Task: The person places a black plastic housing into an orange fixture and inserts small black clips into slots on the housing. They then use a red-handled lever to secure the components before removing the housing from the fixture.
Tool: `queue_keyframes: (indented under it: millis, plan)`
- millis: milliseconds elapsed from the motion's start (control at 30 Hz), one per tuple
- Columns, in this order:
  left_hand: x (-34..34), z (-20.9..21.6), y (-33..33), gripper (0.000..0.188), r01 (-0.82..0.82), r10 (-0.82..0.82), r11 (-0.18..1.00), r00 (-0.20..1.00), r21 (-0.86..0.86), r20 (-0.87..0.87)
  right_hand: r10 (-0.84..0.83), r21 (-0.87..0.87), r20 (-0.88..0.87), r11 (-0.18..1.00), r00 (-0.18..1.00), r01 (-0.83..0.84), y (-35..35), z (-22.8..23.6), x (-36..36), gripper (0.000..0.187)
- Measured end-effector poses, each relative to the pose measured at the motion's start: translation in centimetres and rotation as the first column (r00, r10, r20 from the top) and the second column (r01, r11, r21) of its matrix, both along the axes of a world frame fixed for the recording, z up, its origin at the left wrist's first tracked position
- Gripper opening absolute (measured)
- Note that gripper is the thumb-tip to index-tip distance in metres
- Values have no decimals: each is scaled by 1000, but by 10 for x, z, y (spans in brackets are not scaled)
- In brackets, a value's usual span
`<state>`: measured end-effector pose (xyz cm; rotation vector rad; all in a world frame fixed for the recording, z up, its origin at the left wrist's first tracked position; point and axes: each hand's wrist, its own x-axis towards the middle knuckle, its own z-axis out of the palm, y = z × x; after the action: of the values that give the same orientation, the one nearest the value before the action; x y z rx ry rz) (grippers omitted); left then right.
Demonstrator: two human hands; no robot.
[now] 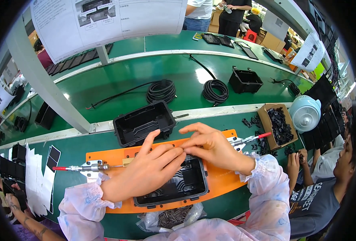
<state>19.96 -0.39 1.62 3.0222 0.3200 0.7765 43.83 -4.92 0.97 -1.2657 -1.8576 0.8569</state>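
Here both hands, the left hand and right hand, meet with pinched fingertips over the black box; it sits in the orange holder on the near worktop, probably so it stays steady.

The hands cover the upper rim of the black tray, so whatever the fingertips pinch cannot be seen. The bag of screws is partly hidden by the sleeves. The hanging sheet is cut off at the top edge.
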Motion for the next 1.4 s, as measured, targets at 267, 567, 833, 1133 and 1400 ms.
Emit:
queue_keyframes:
  millis: [267,567,833,1133,1400]
  plan:
    - [16,-17,5,29,110,-103,989,992,-103,76,-174,161,-59,970,983,181,-29,25,33,18]
    - [16,1,-3,36,69,-55,992,990,103,-131,461,315,318,773,828,-551,-100,18,-20,31]
    - [-18,15,21,41,-46,49,985,999,-164,20,444,77,743,686,500,-724,-115,-47,-83,25]
    - [-92,24,15,24,-514,542,831,835,-214,98,404,188,706,685,581,-704,-112,-40,-83,15]
    - [-92,10,9,20,-485,517,840,852,-241,85,467,91,181,868,866,-487,-61,25,-75,10]
